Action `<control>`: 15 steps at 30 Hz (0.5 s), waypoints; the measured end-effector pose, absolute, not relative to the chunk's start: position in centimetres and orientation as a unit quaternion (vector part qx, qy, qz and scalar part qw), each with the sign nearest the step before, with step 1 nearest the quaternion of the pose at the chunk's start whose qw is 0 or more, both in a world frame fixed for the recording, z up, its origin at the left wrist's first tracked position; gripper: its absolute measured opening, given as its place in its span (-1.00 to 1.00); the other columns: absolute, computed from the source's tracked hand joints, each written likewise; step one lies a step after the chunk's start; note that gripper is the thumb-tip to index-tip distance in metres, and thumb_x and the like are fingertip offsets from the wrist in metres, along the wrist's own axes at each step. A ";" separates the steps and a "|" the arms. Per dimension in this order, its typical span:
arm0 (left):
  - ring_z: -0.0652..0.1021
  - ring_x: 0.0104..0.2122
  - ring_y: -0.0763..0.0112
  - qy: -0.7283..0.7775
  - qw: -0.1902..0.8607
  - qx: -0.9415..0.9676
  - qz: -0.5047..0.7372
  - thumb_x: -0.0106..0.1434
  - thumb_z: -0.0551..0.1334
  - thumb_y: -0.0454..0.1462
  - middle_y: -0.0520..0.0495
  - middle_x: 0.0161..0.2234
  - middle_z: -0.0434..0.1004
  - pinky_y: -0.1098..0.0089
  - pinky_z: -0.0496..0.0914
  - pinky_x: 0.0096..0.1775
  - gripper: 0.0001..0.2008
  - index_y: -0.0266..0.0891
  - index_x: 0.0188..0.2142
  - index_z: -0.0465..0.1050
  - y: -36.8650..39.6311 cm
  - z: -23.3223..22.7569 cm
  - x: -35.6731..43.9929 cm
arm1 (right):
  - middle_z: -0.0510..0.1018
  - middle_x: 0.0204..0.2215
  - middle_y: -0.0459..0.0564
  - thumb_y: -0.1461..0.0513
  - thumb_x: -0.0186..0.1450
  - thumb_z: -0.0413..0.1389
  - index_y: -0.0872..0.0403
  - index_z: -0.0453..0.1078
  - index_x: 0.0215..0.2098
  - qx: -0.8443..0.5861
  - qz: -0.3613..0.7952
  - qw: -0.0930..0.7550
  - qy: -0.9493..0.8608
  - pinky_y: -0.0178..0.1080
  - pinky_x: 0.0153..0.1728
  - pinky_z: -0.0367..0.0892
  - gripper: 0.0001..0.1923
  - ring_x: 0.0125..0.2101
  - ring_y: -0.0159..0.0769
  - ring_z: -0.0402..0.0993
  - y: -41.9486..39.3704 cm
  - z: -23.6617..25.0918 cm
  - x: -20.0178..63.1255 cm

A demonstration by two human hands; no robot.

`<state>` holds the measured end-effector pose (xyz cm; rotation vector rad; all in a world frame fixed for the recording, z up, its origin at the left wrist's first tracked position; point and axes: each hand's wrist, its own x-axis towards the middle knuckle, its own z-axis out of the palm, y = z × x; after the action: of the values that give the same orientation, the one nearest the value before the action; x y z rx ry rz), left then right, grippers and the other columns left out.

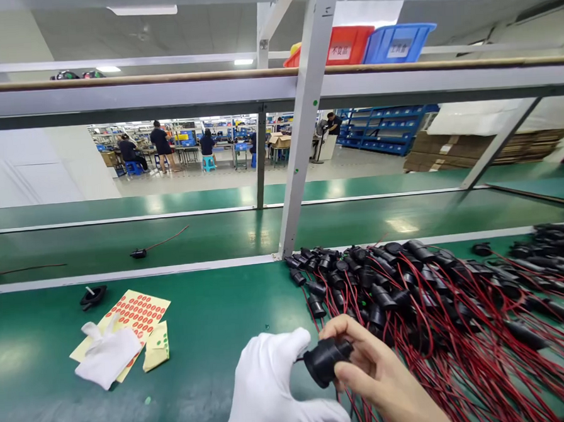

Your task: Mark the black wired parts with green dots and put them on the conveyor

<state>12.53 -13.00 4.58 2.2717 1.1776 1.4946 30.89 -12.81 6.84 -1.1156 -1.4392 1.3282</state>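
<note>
A black cylindrical plastic socket [322, 364] is pinched between the thumb and fingers of my bare right hand [370, 367], tilted above the green bench. My left hand [277, 387], in a white glove, is beside its left end. The gloved thumb and fingers are spread in a C shape around that end; whether they touch it I cannot tell. Right behind and to the right lies a large pile of similar black sockets [383, 297] with red and black wires [441, 360].
Sticker sheets [148, 309] with red labels, a smaller sheet with green dots [157, 348] and a white glove [107, 358] lie left. A black part [93, 297] sits behind them. A metal post [302, 147] rises from the bench; bins [398, 43] stand overhead. People work far back.
</note>
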 end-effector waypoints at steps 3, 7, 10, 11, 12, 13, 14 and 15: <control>0.56 -0.36 0.17 0.466 0.244 0.734 0.431 0.10 0.41 -0.04 -0.11 -0.36 0.62 0.26 0.38 -0.29 -0.64 -0.20 -0.19 0.59 -13.3 5.0 12.6 | 0.34 -0.54 -0.21 -0.31 0.05 0.27 0.02 0.24 -0.36 -0.422 0.598 0.396 -0.555 -0.39 -0.55 0.23 -0.35 -0.58 -0.46 0.25 -12.0 5.9 30.2; 0.56 -0.31 0.23 0.381 0.647 0.499 0.432 0.19 0.37 -0.16 -0.15 -0.32 0.63 0.32 0.41 -0.23 -0.78 -0.28 -0.29 0.62 -11.0 5.7 10.6 | 0.36 -0.56 -0.17 -0.37 0.16 0.10 0.03 0.22 -0.41 -0.385 0.604 0.394 -0.577 -0.39 -0.56 0.17 -0.34 -0.59 -0.46 0.20 -10.8 5.7 30.0; 0.49 -0.41 0.48 0.331 0.670 0.391 0.537 0.23 0.37 -0.25 -0.07 -0.33 0.60 0.53 0.35 -0.40 -0.84 -0.33 -0.25 0.61 -5.1 6.6 7.4 | 0.40 -0.50 -0.12 -0.23 0.34 0.03 0.04 0.27 -0.41 -0.432 0.526 0.406 -0.610 -0.36 -0.50 0.25 -0.46 -0.53 -0.42 0.27 -9.4 5.6 31.5; 0.45 -0.47 0.56 0.330 0.648 0.367 0.579 0.27 0.33 -0.31 -0.02 -0.33 0.58 0.58 0.29 -0.47 -0.88 -0.33 -0.22 0.59 -2.4 7.2 6.2 | 0.39 -0.50 -0.12 -0.19 0.38 0.02 0.04 0.27 -0.41 -0.455 0.488 0.406 -0.625 -0.35 -0.49 0.27 -0.50 -0.53 -0.40 0.27 -8.8 5.4 32.3; 0.46 -0.46 0.61 0.321 0.624 0.338 0.627 0.35 0.23 -0.35 0.02 -0.32 0.56 0.62 0.29 -0.46 -0.88 -0.33 -0.20 0.57 0.5 8.1 4.9 | 0.38 -0.51 -0.13 -0.15 0.41 -0.01 0.03 0.26 -0.42 -0.477 0.441 0.405 -0.643 -0.35 -0.48 0.29 -0.52 -0.52 -0.39 0.28 -8.2 5.2 33.1; 0.50 -0.40 0.61 0.307 0.599 0.308 0.673 0.41 0.14 -0.38 0.04 -0.30 0.53 0.63 0.35 -0.39 -0.83 -0.33 -0.19 0.53 3.5 9.0 3.8 | 0.37 -0.51 -0.14 -0.12 0.43 -0.04 0.02 0.25 -0.42 -0.503 0.379 0.396 -0.668 -0.34 -0.48 0.31 -0.55 -0.52 -0.38 0.30 -7.4 4.9 34.0; 0.53 -0.37 0.56 0.291 0.576 0.280 0.711 0.41 0.16 -0.37 0.01 -0.27 0.53 0.55 0.42 -0.36 -0.88 -0.32 -0.16 0.49 6.5 10.0 2.9 | 0.37 -0.51 -0.14 -0.08 0.46 -0.08 0.02 0.25 -0.41 -0.527 0.309 0.379 -0.695 -0.35 -0.47 0.33 -0.57 -0.51 -0.37 0.32 -6.6 4.6 34.8; 0.53 -0.37 0.52 0.279 0.559 0.254 0.739 0.40 0.20 -0.33 -0.01 -0.24 0.53 0.49 0.47 -0.35 -0.89 -0.32 -0.13 0.46 9.3 10.9 2.2 | 0.38 -0.52 -0.14 -0.04 0.47 -0.11 0.01 0.26 -0.40 -0.547 0.242 0.355 -0.718 -0.35 -0.48 0.35 -0.60 -0.51 -0.36 0.35 -5.7 4.2 35.6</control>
<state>2.24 9.31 10.91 0.5982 0.6569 1.7427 35.55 -5.68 4.22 -1.4148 -1.8564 0.6254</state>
